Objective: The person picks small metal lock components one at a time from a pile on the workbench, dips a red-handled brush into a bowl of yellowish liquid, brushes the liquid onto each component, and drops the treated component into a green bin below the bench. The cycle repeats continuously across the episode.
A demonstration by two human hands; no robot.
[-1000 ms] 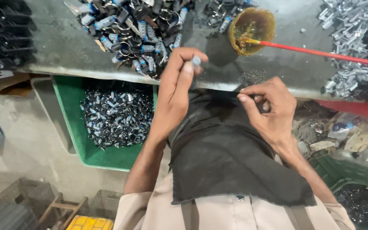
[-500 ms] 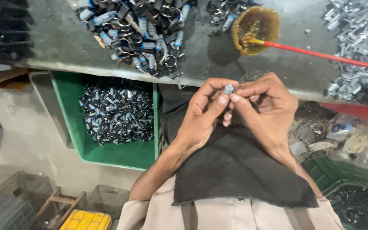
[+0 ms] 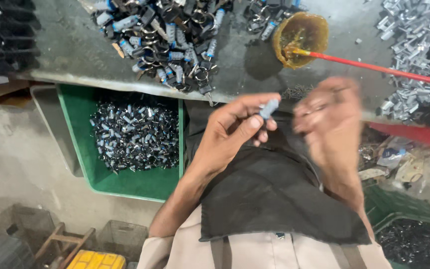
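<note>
The right hand (image 3: 332,119) (blurred, grip unreadable) is now pulling away right from the left hand (image 3: 235,132), which is pinching a small pale-blue cylindrical piece (image 3: 268,108) above the dark cloth (image 3: 265,194).

We see a small grey-blue plastic sleeve (image 3: 268,108), matt, above a black matt cloth (image 3: 269,194). The grey tabletop (image 3: 75,55) looks rough and dull. Shiny metal pieces (image 3: 133,137) fill the smooth green plastic bin (image 3: 125,182).
</note>
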